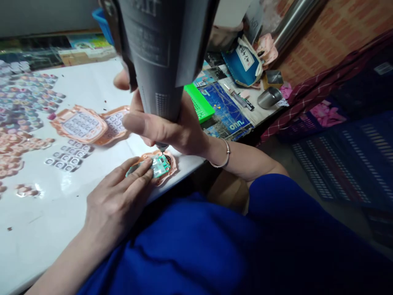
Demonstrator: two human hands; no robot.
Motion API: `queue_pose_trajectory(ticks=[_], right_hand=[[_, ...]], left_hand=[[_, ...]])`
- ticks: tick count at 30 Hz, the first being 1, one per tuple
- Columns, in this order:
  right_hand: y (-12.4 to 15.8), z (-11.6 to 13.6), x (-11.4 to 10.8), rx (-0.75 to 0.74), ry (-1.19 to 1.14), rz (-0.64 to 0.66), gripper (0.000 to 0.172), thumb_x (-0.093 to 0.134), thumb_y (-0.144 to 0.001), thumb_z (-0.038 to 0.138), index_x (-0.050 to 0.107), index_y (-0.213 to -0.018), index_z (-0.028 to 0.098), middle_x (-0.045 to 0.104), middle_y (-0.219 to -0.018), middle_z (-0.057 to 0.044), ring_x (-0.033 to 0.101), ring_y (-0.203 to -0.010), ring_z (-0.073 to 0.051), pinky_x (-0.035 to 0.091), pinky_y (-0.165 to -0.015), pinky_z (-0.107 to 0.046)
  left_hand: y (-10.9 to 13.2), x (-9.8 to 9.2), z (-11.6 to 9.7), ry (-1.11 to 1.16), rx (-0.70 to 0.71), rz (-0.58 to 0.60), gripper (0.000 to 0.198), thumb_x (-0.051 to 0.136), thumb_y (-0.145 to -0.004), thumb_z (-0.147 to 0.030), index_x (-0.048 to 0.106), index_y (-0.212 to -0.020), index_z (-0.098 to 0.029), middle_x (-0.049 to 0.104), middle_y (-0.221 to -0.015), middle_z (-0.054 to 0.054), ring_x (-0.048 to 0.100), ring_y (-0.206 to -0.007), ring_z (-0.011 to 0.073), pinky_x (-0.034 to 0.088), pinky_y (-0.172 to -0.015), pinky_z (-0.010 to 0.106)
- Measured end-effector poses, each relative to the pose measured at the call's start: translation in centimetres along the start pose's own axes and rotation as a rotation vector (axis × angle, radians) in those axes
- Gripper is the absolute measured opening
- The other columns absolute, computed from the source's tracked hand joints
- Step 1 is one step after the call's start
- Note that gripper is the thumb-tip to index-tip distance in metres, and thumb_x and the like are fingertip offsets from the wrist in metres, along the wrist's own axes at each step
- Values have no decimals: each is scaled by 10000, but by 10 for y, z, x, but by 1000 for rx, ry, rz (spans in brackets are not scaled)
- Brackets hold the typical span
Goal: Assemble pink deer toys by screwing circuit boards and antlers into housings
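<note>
My right hand (172, 129) is wrapped round a grey electric screwdriver (162, 73), which stands nearly upright. Its bit meets a green circuit board (162, 164) near the board's far edge. That board sits in a peach plastic shell (172, 174) close to the table's front edge. Stretched flat, the fingers of my left hand (118, 192) press on the left part of the board and cover some of it and the shell. Beyond my hands lie two peach shell halves (80, 125) with grey key pads in them, one overlapping the other.
Several loose grey key pads (69, 155) lie on the white table (61, 229). Piles of small peach parts (12, 151) and pastel parts (27, 98) spread at the left. A green basket (201, 104), a metal cup (269, 97) and a blue pouch (244, 63) stand at the right.
</note>
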State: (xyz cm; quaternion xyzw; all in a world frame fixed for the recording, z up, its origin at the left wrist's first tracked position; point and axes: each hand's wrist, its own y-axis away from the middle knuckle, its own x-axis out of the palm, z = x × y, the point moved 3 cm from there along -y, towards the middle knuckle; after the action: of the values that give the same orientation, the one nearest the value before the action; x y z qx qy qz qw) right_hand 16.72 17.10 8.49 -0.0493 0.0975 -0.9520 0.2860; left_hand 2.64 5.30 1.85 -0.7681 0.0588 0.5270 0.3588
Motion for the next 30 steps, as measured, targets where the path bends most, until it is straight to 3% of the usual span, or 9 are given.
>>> queue_pose_trajectory(ticks=[2,6,9,11,15,22,27,30], right_hand=[[-3,7,-6,-110,9,-35,366,712,-835,326,526,-1143,262,502,-617,113,531,-552,-100,524,-595,-242],[-14,19,-27,-180,144,-334,315,734,-817,379,554,-1067,312,484,-644,87,596,-615,-128,553,-642,-251],[-27,14,-39,-233,158,-423,341,758,-800,394,519,-1018,283,465,-608,97,526,-550,-114,537,-604,-258],[-35,5,-43,-258,150,-422,394,758,-795,492,480,-961,268,457,-582,109,483,-521,-99,518,-588,-261],[-43,-13,-44,-207,181,-380,543,759,-741,644,397,-874,263,441,-550,136,452,-491,-59,477,-577,-241],[-43,-20,-44,-186,206,-398,608,631,-754,786,407,-929,248,418,-579,130,439,-510,-40,444,-570,-230],[-41,-20,-45,-180,189,-407,527,688,-773,693,414,-953,280,392,-594,118,430,-512,-68,435,-559,-254],[-47,-29,-51,-236,255,-350,466,688,-818,601,400,-988,277,379,-590,126,441,-514,-57,426,-564,-245]], left_hand=[[-1,0,-2,1,10,-18,163,563,-953,-142,635,-1096,-172,755,-1209,99,682,-1189,296,613,-924,401],[0,-1,-3,-28,-40,-52,250,585,-922,-127,610,-1156,-209,654,-1304,158,632,-1217,338,589,-935,456],[4,-2,-1,-25,-72,-69,297,592,-917,-131,608,-1190,-249,623,-1199,141,639,-1066,292,586,-817,398],[4,-2,-1,21,-70,-78,322,579,-919,-111,607,-1207,-252,623,-1133,122,628,-977,254,565,-763,353],[4,-2,-3,62,-95,-94,336,565,-918,-94,621,-1213,-247,628,-1127,122,618,-994,263,543,-790,353],[5,-2,-3,72,-106,-74,345,599,-915,-106,628,-1231,-243,631,-1155,122,621,-1034,272,547,-802,361],[5,-3,-4,85,-147,-69,318,635,-909,-117,651,-1199,-247,649,-1176,107,637,-1057,255,554,-813,348],[5,-3,-5,114,-207,-91,406,651,-921,-175,591,-1311,-270,675,-1132,84,651,-1051,244,571,-856,364]])
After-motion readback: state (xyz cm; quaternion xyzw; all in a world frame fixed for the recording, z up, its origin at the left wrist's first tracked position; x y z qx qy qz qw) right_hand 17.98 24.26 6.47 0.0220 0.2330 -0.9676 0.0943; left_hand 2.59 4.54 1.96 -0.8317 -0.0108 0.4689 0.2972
